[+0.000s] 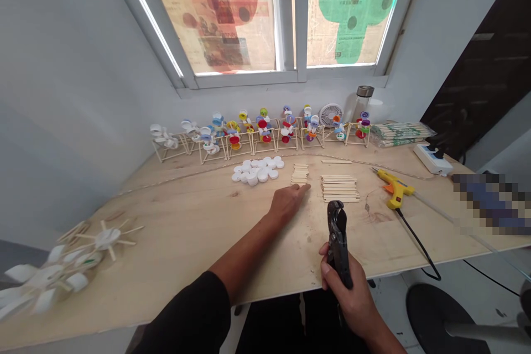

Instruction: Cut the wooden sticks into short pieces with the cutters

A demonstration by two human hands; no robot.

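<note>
My left hand [288, 203] reaches flat across the plywood tabletop [194, 232], holding nothing, its fingertips at or very near the front of a small stack of wooden craft sticks [300, 173]. My right hand [344, 297] grips black pliers [338, 238] upright, jaws pointing up and away from me. A larger stack of craft sticks [339, 188] lies to the right of the pliers' head. Behind the small stack is a heap of white plastic bottle caps [256, 170].
Finished stick-and-cap models [261, 133] stand in a row along the back by the window. A yellow hot glue gun [395, 188] with a black cord lies at right, near a white power strip [432, 158]. A white pinwheel model [53, 282] lies blurred at front left.
</note>
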